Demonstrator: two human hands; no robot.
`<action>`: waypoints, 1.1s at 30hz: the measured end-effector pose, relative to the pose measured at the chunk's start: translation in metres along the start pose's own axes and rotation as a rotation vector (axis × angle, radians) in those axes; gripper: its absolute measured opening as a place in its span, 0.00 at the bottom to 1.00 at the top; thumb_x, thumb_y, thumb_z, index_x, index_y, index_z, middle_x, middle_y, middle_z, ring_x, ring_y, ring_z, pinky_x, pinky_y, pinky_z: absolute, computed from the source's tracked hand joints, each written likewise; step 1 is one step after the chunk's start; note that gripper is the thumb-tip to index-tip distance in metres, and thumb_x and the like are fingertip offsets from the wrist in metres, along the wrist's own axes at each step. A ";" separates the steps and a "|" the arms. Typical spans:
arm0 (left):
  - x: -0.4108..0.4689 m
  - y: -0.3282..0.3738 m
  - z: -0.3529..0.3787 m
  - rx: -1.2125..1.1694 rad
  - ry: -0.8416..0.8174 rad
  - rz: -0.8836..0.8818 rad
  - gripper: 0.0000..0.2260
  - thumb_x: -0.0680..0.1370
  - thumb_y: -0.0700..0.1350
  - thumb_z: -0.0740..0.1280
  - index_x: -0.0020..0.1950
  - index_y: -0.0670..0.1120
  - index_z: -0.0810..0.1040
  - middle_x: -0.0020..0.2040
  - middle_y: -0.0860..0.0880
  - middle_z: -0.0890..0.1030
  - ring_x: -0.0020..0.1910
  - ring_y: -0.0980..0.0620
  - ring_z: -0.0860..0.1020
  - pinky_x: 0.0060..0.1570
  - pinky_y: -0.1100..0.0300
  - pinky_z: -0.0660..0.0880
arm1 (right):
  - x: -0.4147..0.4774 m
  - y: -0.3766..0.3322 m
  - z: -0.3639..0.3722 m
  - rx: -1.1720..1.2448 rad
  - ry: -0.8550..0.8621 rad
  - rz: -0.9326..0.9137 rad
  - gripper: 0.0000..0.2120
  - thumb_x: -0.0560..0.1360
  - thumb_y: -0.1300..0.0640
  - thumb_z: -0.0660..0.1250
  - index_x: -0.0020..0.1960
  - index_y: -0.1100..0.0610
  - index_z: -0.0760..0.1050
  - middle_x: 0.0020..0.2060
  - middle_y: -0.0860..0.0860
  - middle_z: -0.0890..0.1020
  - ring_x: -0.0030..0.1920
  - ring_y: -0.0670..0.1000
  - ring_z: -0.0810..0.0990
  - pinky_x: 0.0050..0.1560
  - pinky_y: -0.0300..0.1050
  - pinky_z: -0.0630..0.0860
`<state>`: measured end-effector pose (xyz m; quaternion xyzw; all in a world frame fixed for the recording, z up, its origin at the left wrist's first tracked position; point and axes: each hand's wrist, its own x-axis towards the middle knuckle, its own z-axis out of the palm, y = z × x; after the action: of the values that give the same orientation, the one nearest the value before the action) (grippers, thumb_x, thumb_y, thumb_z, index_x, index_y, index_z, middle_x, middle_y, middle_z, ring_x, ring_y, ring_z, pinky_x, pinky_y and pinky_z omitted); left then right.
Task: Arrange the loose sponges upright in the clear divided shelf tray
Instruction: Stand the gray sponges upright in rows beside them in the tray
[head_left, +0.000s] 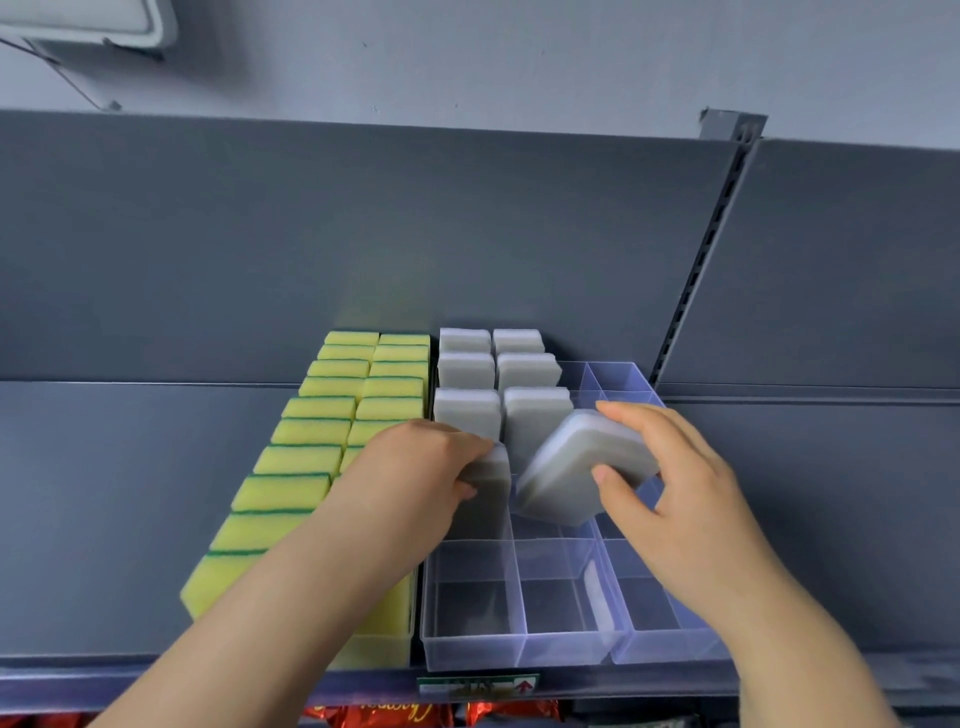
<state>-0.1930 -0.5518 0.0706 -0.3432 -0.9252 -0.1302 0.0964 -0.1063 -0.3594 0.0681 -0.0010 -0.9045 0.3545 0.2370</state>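
A clear divided tray sits on a grey shelf. Several grey-white sponges stand upright in its back compartments, in two columns. My left hand grips the top of an upright grey sponge in the left column, just in front of the standing ones. My right hand holds another grey-white sponge, tilted, in the air above the middle column. The front compartments and the right column hold nothing.
To the left of the tray stand two long rows of yellow sponges with green pads. The grey shelf back panel rises behind. A price label sits on the shelf's front edge, with red packets on the shelf below.
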 end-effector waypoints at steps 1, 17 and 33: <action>0.000 0.000 0.001 -0.001 -0.003 -0.007 0.15 0.77 0.47 0.65 0.63 0.53 0.75 0.55 0.52 0.78 0.55 0.51 0.73 0.52 0.61 0.68 | 0.001 0.000 0.000 -0.010 -0.011 -0.002 0.20 0.73 0.58 0.66 0.62 0.43 0.70 0.57 0.33 0.69 0.50 0.32 0.70 0.48 0.19 0.62; 0.002 -0.004 0.001 -0.028 -0.009 -0.034 0.19 0.77 0.49 0.64 0.68 0.58 0.70 0.58 0.52 0.79 0.58 0.50 0.73 0.53 0.62 0.69 | 0.029 -0.002 0.012 -0.307 -0.399 -0.050 0.21 0.77 0.52 0.61 0.69 0.45 0.63 0.67 0.41 0.66 0.67 0.42 0.61 0.61 0.32 0.57; 0.001 0.002 -0.006 -0.015 -0.044 -0.025 0.17 0.77 0.48 0.64 0.67 0.55 0.71 0.58 0.52 0.78 0.58 0.51 0.74 0.55 0.59 0.69 | 0.032 0.003 0.015 -0.258 -0.384 -0.037 0.17 0.75 0.52 0.65 0.62 0.44 0.68 0.59 0.40 0.72 0.55 0.42 0.68 0.53 0.36 0.64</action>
<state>-0.1921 -0.5515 0.0765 -0.3349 -0.9304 -0.1309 0.0716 -0.1419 -0.3613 0.0699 0.0527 -0.9707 0.2253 0.0650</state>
